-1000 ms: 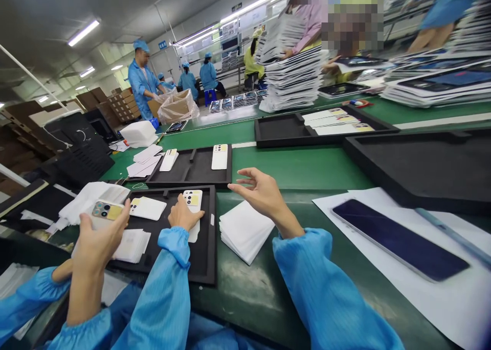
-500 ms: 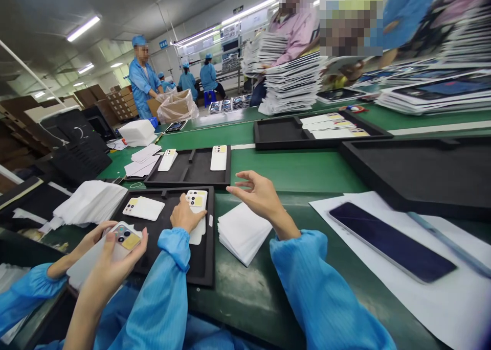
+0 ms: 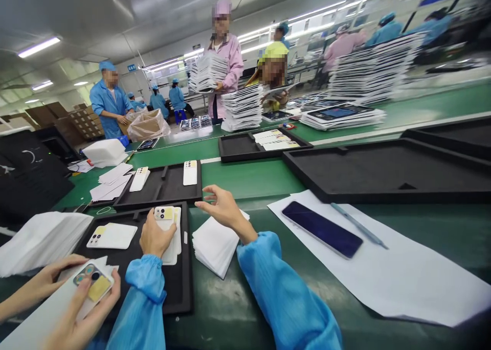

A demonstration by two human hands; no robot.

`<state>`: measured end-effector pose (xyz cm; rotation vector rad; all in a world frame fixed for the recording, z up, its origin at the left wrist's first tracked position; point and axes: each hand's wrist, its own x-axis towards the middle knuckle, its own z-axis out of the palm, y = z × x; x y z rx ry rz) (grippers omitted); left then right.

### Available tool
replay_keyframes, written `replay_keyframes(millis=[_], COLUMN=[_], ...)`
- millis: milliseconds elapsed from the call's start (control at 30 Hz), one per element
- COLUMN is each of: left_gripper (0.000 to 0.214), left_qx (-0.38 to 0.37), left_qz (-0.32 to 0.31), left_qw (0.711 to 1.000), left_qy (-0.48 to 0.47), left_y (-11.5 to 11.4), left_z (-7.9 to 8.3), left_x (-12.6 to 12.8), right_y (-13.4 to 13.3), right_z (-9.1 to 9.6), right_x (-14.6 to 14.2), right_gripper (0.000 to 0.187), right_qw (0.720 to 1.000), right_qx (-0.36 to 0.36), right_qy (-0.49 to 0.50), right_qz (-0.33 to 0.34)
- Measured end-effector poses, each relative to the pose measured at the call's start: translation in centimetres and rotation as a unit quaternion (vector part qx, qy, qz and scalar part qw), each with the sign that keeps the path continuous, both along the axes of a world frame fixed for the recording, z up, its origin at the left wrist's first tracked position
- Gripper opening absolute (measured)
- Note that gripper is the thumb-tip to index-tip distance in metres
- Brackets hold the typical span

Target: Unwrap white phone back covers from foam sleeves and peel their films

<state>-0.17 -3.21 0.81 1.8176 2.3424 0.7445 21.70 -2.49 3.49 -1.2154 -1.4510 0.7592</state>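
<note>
My left hand (image 3: 153, 238) is closed over the lower end of a white phone (image 3: 166, 213) with a yellow camera block, which lies back-up in a black foam tray (image 3: 184, 288). A second white phone (image 3: 111, 236) lies in the tray's left slot. My right hand (image 3: 221, 207) hovers with its fingers apart and curled over a stack of white sheets (image 3: 213, 248), holding nothing. At the lower left a co-worker's two hands (image 3: 79, 314) hold another phone (image 3: 92, 283) on a white sheet.
A dark phone (image 3: 322, 229) lies screen-up on white paper (image 3: 402, 283) beside a pen (image 3: 358, 226). More black trays (image 3: 383, 173) sit on the green belt (image 3: 245, 179); one tray (image 3: 161, 189) holds two phones. White foam sheets (image 3: 38, 237) are piled at the left. People stand behind with tall stacks.
The view has swung to the right. The co-worker's hands brought their phone down and nearer. My left hand stays on the phone; my right hand has sunk slightly toward the sheets.
</note>
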Motion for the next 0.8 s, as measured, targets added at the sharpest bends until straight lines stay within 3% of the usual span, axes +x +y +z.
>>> replay_keyframes(millis=[267,467,633,800], left_gripper=[0.081,0.086,0.095,0.098], left_qx=[0.075,0.127,0.241,0.331], left_qz=[-0.04,-0.047,-0.131,-0.205], left_qw=[0.994,0.976,0.937,0.894], left_qy=[-0.07,-0.173,-0.218,-0.225], left_y=[1.0,1.3,1.4,1.9], left_z=[-1.4,-0.2,1.5,1.9], left_x=[-0.8,-0.5,2.2,5.3], right_y=[0.0,0.2,0.6,0.4], right_z=[-0.2,-0.4,-0.6,-0.1], right_x=[0.0,-0.3,-0.7,-0.7], right_gripper=[0.034,0.037,0.043,0.058], right_qw=[1.0,1.0,0.993,0.958], right_qx=[0.002,-0.009,-0.016,0.001], right_qy=[-0.008,0.002,0.113,0.278], right_qz=[0.001,0.003,0.024,0.07])
